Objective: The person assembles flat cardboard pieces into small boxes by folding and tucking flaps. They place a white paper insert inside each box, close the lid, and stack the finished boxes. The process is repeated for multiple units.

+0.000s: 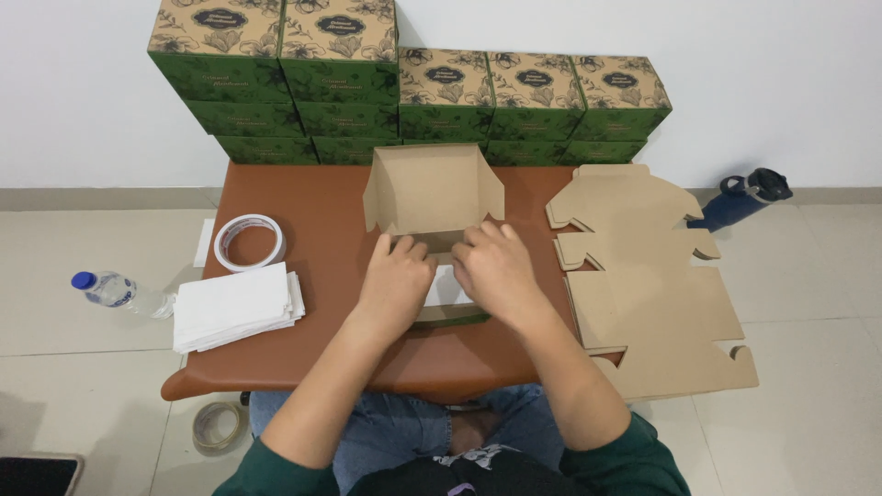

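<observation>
Cardboard box (432,191), half folded with its far walls upright, sits mid-counter (322,349) in front of stacked green boxes (404,92). Left hand (397,276) and right hand (496,266) press fingers down on its near flap, gripping nothing else. Judging by this, folding the near wall is in hand; tucking it calls for even pressure. Flat blanks (643,276) lie right.

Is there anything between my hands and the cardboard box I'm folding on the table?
Nothing visible does. The left hand and right hand both rest directly on the near edge of the half-folded cardboard box. The tape roll, the white paper stack and the flat cardboard blanks lie off to the sides.
</observation>
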